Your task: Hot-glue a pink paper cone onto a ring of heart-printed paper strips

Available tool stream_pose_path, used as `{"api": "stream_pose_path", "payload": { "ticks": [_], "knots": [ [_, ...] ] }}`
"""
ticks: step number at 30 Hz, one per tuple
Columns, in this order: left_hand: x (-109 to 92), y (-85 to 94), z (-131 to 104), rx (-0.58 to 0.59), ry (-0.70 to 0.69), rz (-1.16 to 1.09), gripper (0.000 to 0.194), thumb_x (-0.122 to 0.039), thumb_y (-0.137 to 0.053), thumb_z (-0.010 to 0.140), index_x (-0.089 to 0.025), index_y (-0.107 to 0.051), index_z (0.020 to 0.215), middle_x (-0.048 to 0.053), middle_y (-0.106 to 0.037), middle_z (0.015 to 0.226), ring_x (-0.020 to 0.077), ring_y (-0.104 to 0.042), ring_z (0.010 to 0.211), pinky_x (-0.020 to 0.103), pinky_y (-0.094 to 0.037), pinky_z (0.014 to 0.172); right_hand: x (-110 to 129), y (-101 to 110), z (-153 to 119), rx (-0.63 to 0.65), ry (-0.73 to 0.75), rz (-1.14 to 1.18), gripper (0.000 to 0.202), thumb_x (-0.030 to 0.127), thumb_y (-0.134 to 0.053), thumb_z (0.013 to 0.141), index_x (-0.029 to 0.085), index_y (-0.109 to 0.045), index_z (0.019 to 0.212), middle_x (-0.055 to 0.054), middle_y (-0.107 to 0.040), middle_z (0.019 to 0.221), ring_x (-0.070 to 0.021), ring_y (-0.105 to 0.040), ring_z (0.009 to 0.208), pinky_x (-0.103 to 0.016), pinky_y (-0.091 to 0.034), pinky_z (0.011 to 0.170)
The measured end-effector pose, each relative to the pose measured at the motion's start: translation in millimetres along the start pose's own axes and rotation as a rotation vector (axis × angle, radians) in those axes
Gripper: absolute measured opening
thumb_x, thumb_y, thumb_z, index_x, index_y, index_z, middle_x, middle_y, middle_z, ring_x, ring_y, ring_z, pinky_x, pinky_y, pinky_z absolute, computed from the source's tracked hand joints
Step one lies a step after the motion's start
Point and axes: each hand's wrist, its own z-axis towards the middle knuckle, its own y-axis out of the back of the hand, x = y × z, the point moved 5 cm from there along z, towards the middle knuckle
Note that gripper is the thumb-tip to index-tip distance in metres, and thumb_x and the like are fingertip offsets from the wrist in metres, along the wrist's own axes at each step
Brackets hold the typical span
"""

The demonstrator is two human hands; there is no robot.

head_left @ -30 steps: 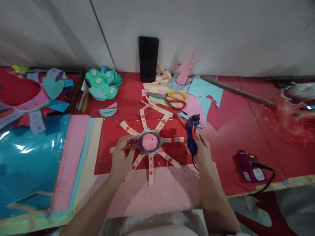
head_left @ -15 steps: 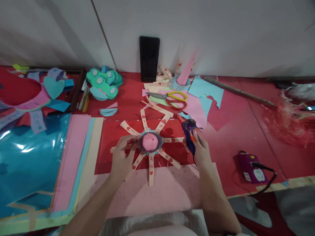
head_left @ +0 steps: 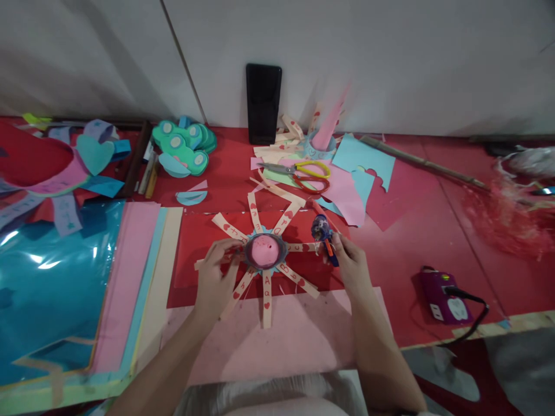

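A paper craft (head_left: 265, 251) lies on the red table, with a pink centre, a blue-grey ring and several cream strips marked with red letters and hearts radiating from it. My left hand (head_left: 219, 271) pinches the left side of its ring, fingertips partly hidden there. To the right of the craft, my right hand (head_left: 352, 263) is wrapped round a dark blue and orange glue gun (head_left: 324, 234), whose front is over the end of the right strip. Behind the craft rest scissors (head_left: 299, 169) with yellow and red handles.
A black phone (head_left: 263, 104) leans on the wall. Paper scraps (head_left: 364, 156) and a pink cone (head_left: 329, 130) stand behind. Coloured sheets (head_left: 130, 277) lie left, beneath a blue plastic folder (head_left: 52, 289). On the right are a purple power adapter (head_left: 443, 296) and red plastic strands (head_left: 507, 214).
The glue gun in my right hand has moved left and turned, its front now nearer the craft. My left hand and the craft look unmoved.
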Motion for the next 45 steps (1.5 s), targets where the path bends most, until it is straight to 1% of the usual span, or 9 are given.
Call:
{"api": "stream_pose_path", "payload": {
  "ticks": [5,13,19,25,31,34,37,43,45],
  "knots": [
    [-0.3,-0.4,-0.6,0.0,-0.011,0.004,0.016,-0.018,-0.047,0.081,-0.019,-0.059,0.092,0.004,-0.06,0.094,0.0141,-0.058,0.088,0.026,-0.05,0.076,2.3,0.8,-0.4,-0.031,0.008,-0.022,0.052,0.061,-0.048,0.076,0.014,-0.067,0.086,-0.002,-0.059,0.061,-0.0117,-0.052,0.057,-0.021,-0.039,0.051],
    [0.4,-0.4,-0.4,0.008,0.0,0.019,0.015,-0.02,-0.047,0.082,-0.02,-0.059,0.091,0.004,-0.06,0.094,0.0153,-0.058,0.088,0.027,-0.05,0.075,3.8,1.2,0.6,-0.061,0.022,-0.001,0.048,0.059,-0.052,0.074,0.014,-0.067,0.086,-0.005,-0.064,0.075,-0.0156,-0.057,0.069,-0.023,-0.044,0.057],
    [-1.5,-0.2,0.0,0.005,-0.013,0.025,0.015,-0.018,-0.047,0.081,-0.02,-0.059,0.09,0.004,-0.06,0.093,0.0149,-0.058,0.088,0.027,-0.05,0.075,3.3,-0.9,-0.6,-0.028,0.01,-0.041,0.047,0.057,-0.049,0.078,0.014,-0.066,0.083,-0.002,-0.058,0.061,-0.0113,-0.051,0.058,-0.02,-0.04,0.05],
    [-0.9,-0.3,-0.1,0.0,-0.014,0.021,0.016,-0.019,-0.047,0.081,-0.02,-0.059,0.091,0.003,-0.06,0.094,0.0144,-0.058,0.087,0.026,-0.049,0.074,-0.1,-0.1,-0.5,-0.071,0.017,0.026,0.042,0.054,-0.054,0.075,0.015,-0.063,0.09,-0.002,-0.058,0.067,-0.0101,-0.049,0.056,-0.019,-0.04,0.046],
    [-5.3,1.0,-2.3,-0.007,-0.055,0.082,0.017,-0.025,-0.046,0.084,-0.019,-0.058,0.095,0.005,-0.061,0.097,0.0166,-0.059,0.09,0.029,-0.049,0.078,6.3,0.6,-4.7,-0.156,0.035,0.148,0.041,0.051,-0.059,0.073,0.017,-0.061,0.094,-0.002,-0.06,0.076,-0.0094,-0.053,0.06,-0.021,-0.045,0.055],
    [-9.2,-2.4,-5.6,0.028,-0.12,0.159,0.026,-0.03,-0.047,0.084,-0.02,-0.055,0.106,0.007,-0.061,0.106,0.0204,-0.056,0.101,0.036,-0.047,0.087,7.1,-4.0,-8.1,-0.114,0.04,0.325,0.038,0.05,-0.059,0.074,0.019,-0.058,0.096,0.001,-0.058,0.068,-0.0084,-0.051,0.052,-0.021,-0.045,0.051],
    [-8.5,-10.6,-9.1,0.117,-0.149,0.194,0.04,-0.035,-0.05,0.083,-0.022,-0.047,0.12,0.009,-0.055,0.121,0.0229,-0.051,0.112,0.04,-0.044,0.094,3.4,-7.7,-12.8,-0.077,0.03,0.443,0.038,0.053,-0.059,0.073,0.021,-0.057,0.094,0.001,-0.057,0.065,-0.0085,-0.049,0.047,-0.022,-0.044,0.046],
    [-8.8,-21.6,-10.4,0.212,-0.235,0.222,0.042,-0.031,-0.05,0.084,-0.024,-0.045,0.125,0.007,-0.05,0.131,0.0212,-0.047,0.121,0.039,-0.041,0.1,1.0,-10.8,-21.6,-0.008,0.166,0.335,0.039,0.053,-0.06,0.071,0.021,-0.061,0.092,-0.004,-0.063,0.083,-0.0138,-0.058,0.065,-0.027,-0.05,0.06],
    [-9.3,-22.9,-9.8,0.228,-0.245,0.247,0.042,-0.03,-0.049,0.084,-0.024,-0.044,0.126,0.007,-0.05,0.131,0.021,-0.046,0.121,0.04,-0.04,0.101,3.4,-13.6,-23.3,0.044,0.197,0.305,0.036,0.051,-0.06,0.073,0.021,-0.061,0.094,-0.004,-0.063,0.081,-0.0133,-0.058,0.062,-0.027,-0.05,0.058]
  ]
}}
